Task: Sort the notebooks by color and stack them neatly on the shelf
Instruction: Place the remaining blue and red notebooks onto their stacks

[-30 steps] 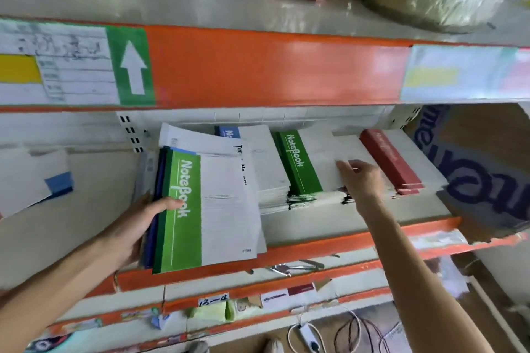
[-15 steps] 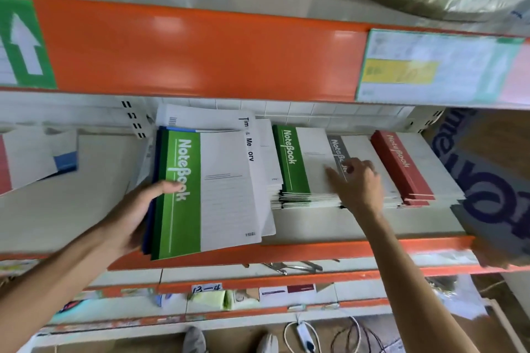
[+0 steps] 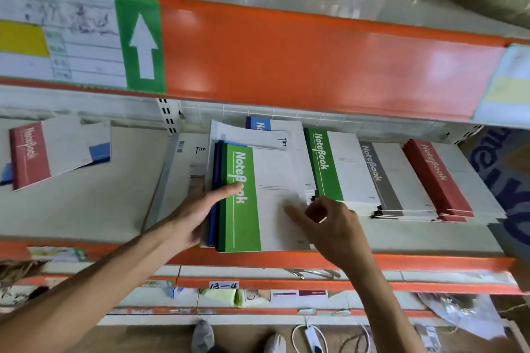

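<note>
A mixed pile with a green notebook (image 3: 243, 198) on top lies at the front of the shelf (image 3: 401, 262), with blue and white notebooks under it. My left hand (image 3: 195, 212) grips the pile's left edge, thumb across the green band. My right hand (image 3: 329, 223) hovers over the top cover's right side, thumb touching it, fingers loosely curled and holding nothing. To the right stand sorted stacks: green stack (image 3: 329, 169), grey stack (image 3: 381, 178), red stack (image 3: 436, 178). A blue notebook (image 3: 258, 125) shows behind the pile.
A red notebook (image 3: 28, 155) and blue ones lie loose at the shelf's far left. White notebooks (image 3: 177, 175) lie under and left of the pile. A cardboard box (image 3: 510, 169) stands at the right end. The orange beam (image 3: 286, 60) of the upper shelf hangs low overhead.
My right hand left the grey stack and came left and nearer, onto the top green notebook's cover. My left hand keeps its hold on the pile.
</note>
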`<state>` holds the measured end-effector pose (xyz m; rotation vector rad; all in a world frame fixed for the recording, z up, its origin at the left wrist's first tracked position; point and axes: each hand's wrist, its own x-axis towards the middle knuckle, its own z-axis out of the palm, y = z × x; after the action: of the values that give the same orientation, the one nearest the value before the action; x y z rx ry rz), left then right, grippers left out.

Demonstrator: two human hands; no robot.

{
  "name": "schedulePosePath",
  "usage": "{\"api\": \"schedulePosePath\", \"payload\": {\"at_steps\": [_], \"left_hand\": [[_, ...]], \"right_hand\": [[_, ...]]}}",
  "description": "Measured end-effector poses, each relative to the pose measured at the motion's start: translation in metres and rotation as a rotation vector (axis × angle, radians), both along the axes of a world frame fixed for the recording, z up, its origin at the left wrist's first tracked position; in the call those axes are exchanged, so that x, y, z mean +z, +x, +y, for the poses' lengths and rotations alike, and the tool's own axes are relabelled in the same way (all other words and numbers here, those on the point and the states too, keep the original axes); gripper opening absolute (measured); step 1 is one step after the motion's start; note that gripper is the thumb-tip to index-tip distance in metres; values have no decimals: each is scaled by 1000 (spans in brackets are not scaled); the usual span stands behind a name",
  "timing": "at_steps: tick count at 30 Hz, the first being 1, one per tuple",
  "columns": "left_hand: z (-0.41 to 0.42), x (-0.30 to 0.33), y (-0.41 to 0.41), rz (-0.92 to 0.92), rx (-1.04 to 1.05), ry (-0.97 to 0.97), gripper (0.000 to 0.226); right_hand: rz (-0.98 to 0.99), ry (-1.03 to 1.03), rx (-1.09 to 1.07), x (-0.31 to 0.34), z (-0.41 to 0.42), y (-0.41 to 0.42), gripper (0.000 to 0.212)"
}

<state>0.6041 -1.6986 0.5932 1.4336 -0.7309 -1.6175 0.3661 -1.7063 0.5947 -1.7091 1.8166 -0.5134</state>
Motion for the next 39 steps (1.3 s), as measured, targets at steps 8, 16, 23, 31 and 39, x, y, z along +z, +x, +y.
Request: {"api": "schedulePosePath", "payload": {"at_steps": [8, 16, 23, 31, 39], "left_hand": [[-4, -6, 6, 98, 12, 97, 60], [-6, -13, 9, 98, -1, 121, 52], [-5, -12, 6, 63, 12, 120, 35], [-8, -19, 13, -94, 9, 112, 77], [-8, -20, 32, -147, 43, 59, 44]], "right_hand": [[-208, 97, 15, 3, -9, -4, 33], [-352, 149, -24, -6, -15, -5, 22], [-399, 83, -52, -6, -28, -27, 18], [-492, -35, -353, -4, -91, -127, 20], [-362, -50, -363, -20, -106, -122, 17]]}}
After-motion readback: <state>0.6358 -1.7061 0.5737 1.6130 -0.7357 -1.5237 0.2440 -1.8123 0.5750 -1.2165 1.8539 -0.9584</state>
